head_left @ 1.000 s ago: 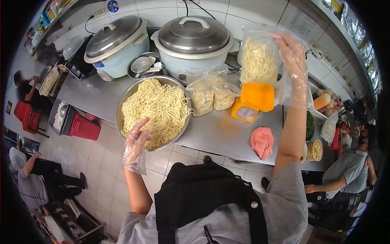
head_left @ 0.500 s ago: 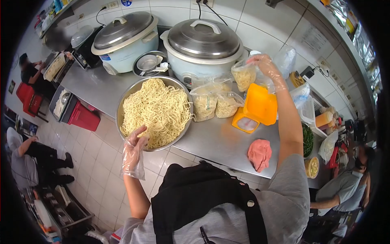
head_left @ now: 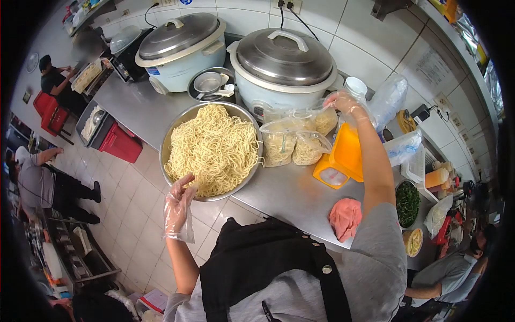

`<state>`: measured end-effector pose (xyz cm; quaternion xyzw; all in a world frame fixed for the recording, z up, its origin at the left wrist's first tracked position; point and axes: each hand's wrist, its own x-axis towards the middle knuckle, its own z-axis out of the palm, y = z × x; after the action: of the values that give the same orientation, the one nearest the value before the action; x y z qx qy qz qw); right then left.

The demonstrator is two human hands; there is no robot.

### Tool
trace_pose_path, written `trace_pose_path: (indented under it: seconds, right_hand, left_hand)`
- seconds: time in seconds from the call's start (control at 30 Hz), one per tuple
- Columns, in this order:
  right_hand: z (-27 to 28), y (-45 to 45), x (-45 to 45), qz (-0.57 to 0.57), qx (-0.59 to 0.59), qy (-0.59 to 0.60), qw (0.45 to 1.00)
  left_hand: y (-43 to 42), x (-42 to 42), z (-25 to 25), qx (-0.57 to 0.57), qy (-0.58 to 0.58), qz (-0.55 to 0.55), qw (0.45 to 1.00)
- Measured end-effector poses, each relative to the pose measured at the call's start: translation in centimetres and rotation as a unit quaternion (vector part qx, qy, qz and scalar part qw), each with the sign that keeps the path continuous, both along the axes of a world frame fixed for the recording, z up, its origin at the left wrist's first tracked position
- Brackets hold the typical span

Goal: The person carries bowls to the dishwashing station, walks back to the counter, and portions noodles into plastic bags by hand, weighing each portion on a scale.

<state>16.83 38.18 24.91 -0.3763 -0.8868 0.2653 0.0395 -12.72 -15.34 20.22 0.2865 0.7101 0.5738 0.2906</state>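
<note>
A large metal bowl (head_left: 167, 173) heaped with yellow noodles (head_left: 212, 147) stands on the steel counter. At its near rim is my left hand (head_left: 179, 206), in a clear plastic glove, fingers loosely bent and apart, holding nothing. My right hand (head_left: 347, 102), gloved the same way, pinches the top of a clear plastic bag of noodles (head_left: 325, 122) behind the yellow container. That bag stands close against other filled noodle bags (head_left: 280, 147), right of the bowl. Below my right forearm is the open yellow container (head_left: 347, 153), with something whitish in its lower part.
Two rice cookers (head_left: 284, 61) (head_left: 179, 40) line the wall, with small metal pans (head_left: 208, 84) between them. A pink cloth (head_left: 346, 219) lies near the counter's front edge. Chopped greens (head_left: 407, 204) and a tub (head_left: 413, 241) are at right. Co-workers (head_left: 51, 180) (head_left: 450, 268) stand on both sides.
My right hand has brought the noodle bag down and left, beside the other bags. My left hand stays by the bowl's rim. The view has shifted slightly.
</note>
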Motion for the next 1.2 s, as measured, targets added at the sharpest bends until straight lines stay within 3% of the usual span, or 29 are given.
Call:
trace_pose_path:
  seconds: [0.17, 0.23, 0.3, 0.37, 0.43, 0.5, 0.53, 0.6, 0.63, 0.7, 0.73, 0.77, 0.83, 0.87, 1.0, 1.07, 1.1, 1.17, 1.2]
  right_hand:
    - [-1.0, 0.0, 2.0, -0.015, 0.0, 0.05, 0.999]
    - [-1.7, -0.7, 3.5, 0.016, -0.071, 0.08, 0.994]
    - [0.1, -3.4, 4.9, -0.013, -0.011, 0.07, 0.997]
    - [6.6, -12.6, 6.3, -0.156, -0.003, 0.318, 0.935]
    - [8.7, -13.5, 10.2, -0.192, 0.129, 0.271, 0.934]
    - [9.8, -15.4, 14.9, -0.284, 0.286, 0.263, 0.877]
    - [9.8, -16.6, 16.5, -0.295, 0.291, 0.258, 0.873]
    - [9.9, -18.7, 19.1, -0.391, 0.433, 0.2, 0.787]
    - [9.4, -19.2, 20.5, -0.398, 0.436, 0.197, 0.783]
    - [6.3, -18.8, 22.9, -0.305, 0.304, 0.219, 0.876]
    - [4.2, -18.1, 23.4, -0.32, 0.216, 0.318, 0.866]
    - [4.4, -18.3, 23.6, -0.323, 0.217, 0.319, 0.864]
    - [5.0, -18.7, 24.0, -0.436, 0.22, 0.229, 0.842]
    - [5.4, -19.1, 23.9, -0.373, 0.348, 0.228, 0.829]
    - [7.0, -18.5, 24.6, -0.387, 0.462, 0.127, 0.788]
    - [9.1, -19.1, 22.7, -0.363, 0.564, 0.274, 0.689]
    - [10.6, -20.0, 20.9, -0.359, 0.563, 0.276, 0.692]
    - [13.6, -23.1, 16.6, -0.351, 0.577, 0.387, 0.628]
    - [14.7, -24.5, 14.4, -0.347, 0.573, 0.391, 0.631]
  left_hand:
    - [1.1, -0.4, 0.3, -0.004, -0.008, -0.006, 1.0]
    - [1.8, -0.5, 0.6, 0.005, 0.02, -0.034, 0.999]
    - [2.5, -0.7, 0.7, 0.01, 0.028, -0.041, 0.999]
    - [2.9, -0.8, 0.6, 0.013, 0.033, -0.05, 0.998]
    - [3.5, -1.1, 0.8, 0.005, 0.01, -0.048, 0.999]
    - [4.0, -0.8, 1.6, 0.005, 0.008, -0.059, 0.998]
    - [4.1, -1.0, 1.6, 0.009, 0.006, -0.059, 0.998]
    - [4.5, -1.5, 1.3, 0.02, 0.008, -0.069, 0.997]
    - [4.9, -1.4, 1.4, 0.021, 0.008, -0.078, 0.997]
    - [5.4, -1.3, 1.6, 0.022, 0.014, -0.083, 0.996]
    - [5.7, -1.2, 1.9, 0.024, 0.015, -0.087, 0.996]
    - [6.0, -1.0, 2.2, 0.03, 0.011, -0.095, 0.995]
    - [6.3, -0.8, 2.6, 0.035, 0.009, -0.105, 0.994]
    - [6.4, -0.8, 2.5, 0.035, 0.013, -0.114, 0.993]
    - [6.3, -0.8, 2.5, 0.041, 0.026, -0.122, 0.991]
    - [5.9, -0.8, 2.4, 0.036, 0.031, -0.117, 0.992]
    - [5.6, -0.9, 2.4, 0.032, 0.036, -0.112, 0.993]
    - [5.1, -0.7, 2.4, 0.036, 0.039, -0.105, 0.993]
    - [4.8, -0.5, 2.5, 0.042, 0.043, -0.103, 0.993]
